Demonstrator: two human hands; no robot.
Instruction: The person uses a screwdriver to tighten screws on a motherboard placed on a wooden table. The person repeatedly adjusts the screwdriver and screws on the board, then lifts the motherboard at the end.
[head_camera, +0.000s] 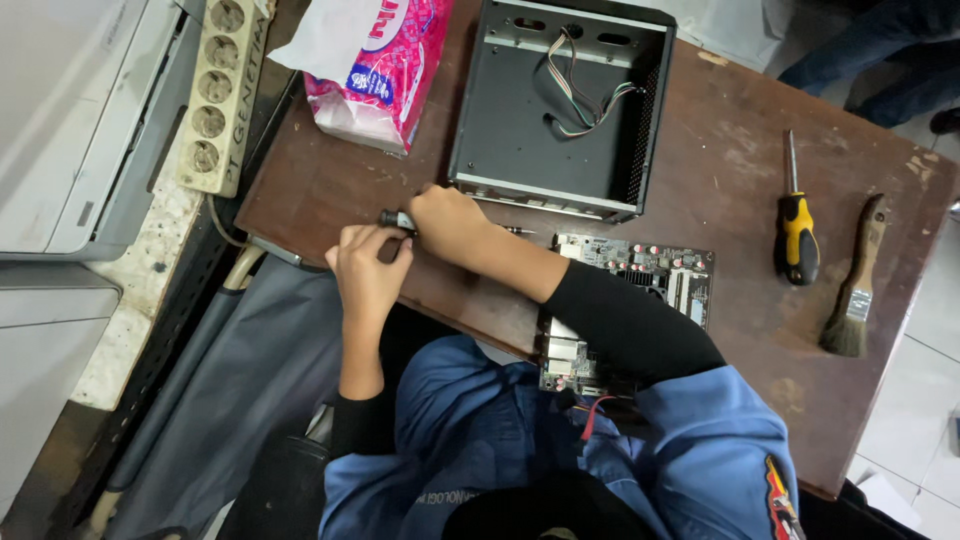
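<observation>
I saw the right hand (447, 222) closed around a small dark screwdriver (397, 218) at the table (720, 190) edge, just before the open black case (500, 130); the left hand (368, 262) pinched its handle end
</observation>
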